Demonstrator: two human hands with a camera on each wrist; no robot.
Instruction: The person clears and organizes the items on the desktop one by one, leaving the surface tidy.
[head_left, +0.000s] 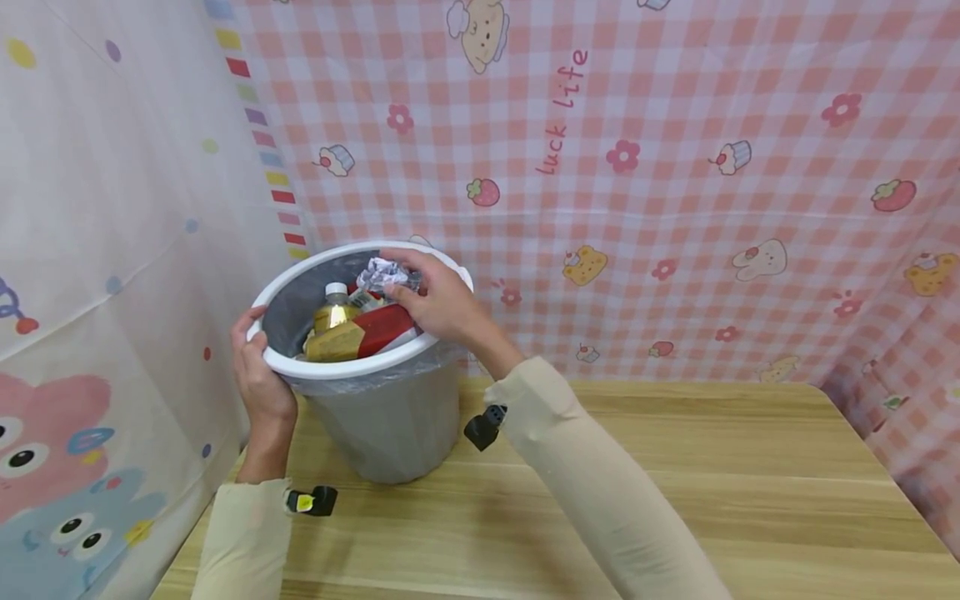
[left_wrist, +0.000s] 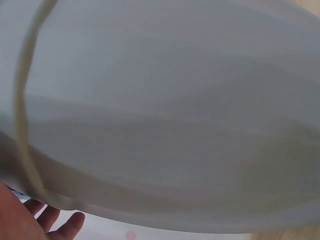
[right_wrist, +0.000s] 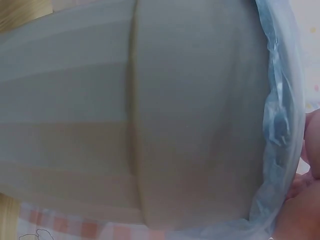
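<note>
Wastebasket (head_left: 390, 417) stands on the desk (head_left: 675, 467); the left hand (head_left: 258, 375) grips its rim, the right hand (head_left: 442, 304) pinches crumpled paper (head_left: 382, 273) inside. Next, I judge, lifting it clear.

Grey bin (head_left: 390, 421), pink-checked backdrop (head_left: 675, 125)

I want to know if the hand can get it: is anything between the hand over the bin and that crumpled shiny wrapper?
Nothing visible. The right hand already touches the crumpled wrapper atop the rubbish in the bin, while the left hand grips the rim.
</note>
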